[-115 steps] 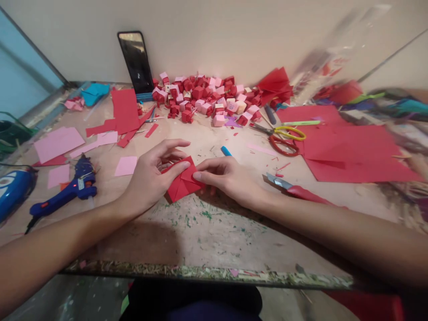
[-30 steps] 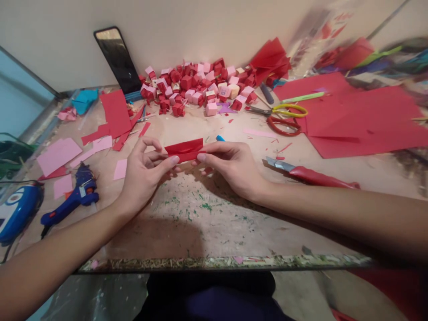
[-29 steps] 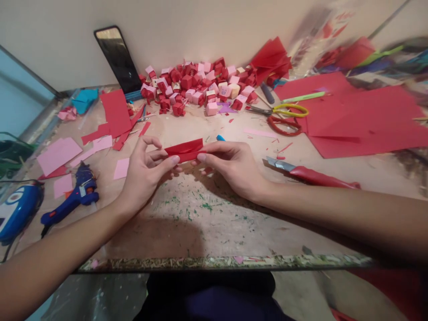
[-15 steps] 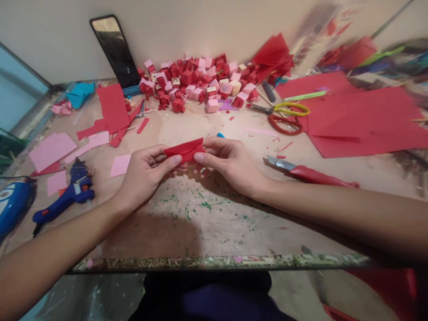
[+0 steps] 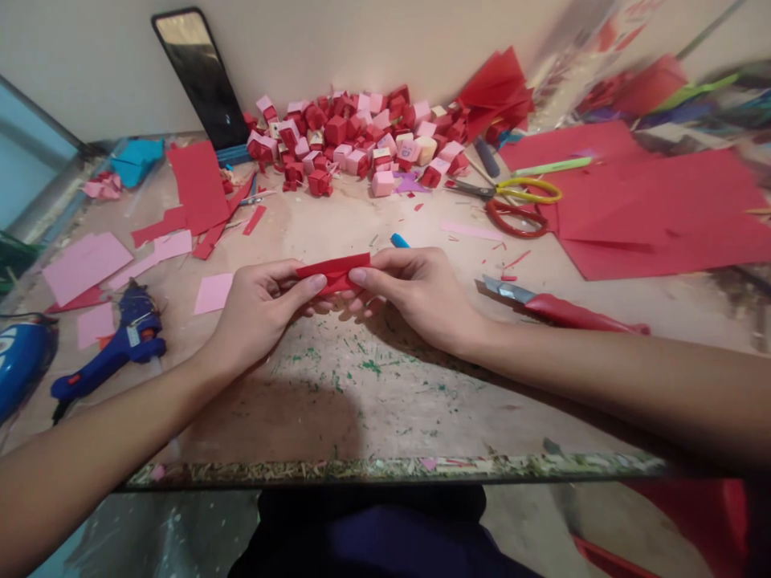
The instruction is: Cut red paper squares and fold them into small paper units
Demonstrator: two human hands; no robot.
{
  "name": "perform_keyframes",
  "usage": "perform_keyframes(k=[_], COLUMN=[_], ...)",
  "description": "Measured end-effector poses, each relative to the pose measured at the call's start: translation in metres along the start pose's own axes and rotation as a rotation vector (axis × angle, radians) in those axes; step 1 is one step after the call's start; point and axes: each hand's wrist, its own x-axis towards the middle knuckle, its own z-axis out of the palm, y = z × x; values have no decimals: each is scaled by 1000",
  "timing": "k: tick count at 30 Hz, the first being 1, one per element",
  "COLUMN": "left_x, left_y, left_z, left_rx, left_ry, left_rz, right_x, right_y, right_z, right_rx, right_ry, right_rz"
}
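A small folded piece of red paper (image 5: pixel 335 270) is held just above the worn wooden tabletop (image 5: pixel 361 401), near its middle. My left hand (image 5: pixel 260 309) pinches its left end between thumb and fingers. My right hand (image 5: pixel 415 293) pinches its right end the same way. The two thumbs nearly meet under the paper. A blue pen tip (image 5: pixel 398 240) pokes out just behind my right hand.
A heap of small red and pink paper cubes (image 5: pixel 355 144) lies at the back by a leaning phone (image 5: pixel 193 76). A blue glue gun (image 5: pixel 114 345) lies left, a red-handled cutter (image 5: pixel 560 309) right, scissors (image 5: pixel 511 201) and red paper sheets (image 5: pixel 650 205) back right, pink scraps (image 5: pixel 87 261) left.
The red paper went from a flat square on the table to a narrow folded strip lifted between both hands; over the last second my hands drew closer together.
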Motion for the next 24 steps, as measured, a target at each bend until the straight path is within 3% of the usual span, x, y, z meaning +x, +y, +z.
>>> perform_keyframes(k=[8, 15, 20, 24], left_x=[0, -1, -1, 2], left_y=[-1, 2, 4, 8], left_z=[-3, -2, -1, -1], left_rx=[37, 49, -32, 22], left_ry=[1, -1, -45, -49], left_rz=[7, 9, -50, -67], right_x=[1, 3, 2, 1], right_y=[-1, -4, -3, -4], right_z=[0, -1, 0, 0], right_rx=[-15, 28, 82, 69], right_ry=[11, -124, -101, -52], right_rz=[-6, 44, 42, 26])
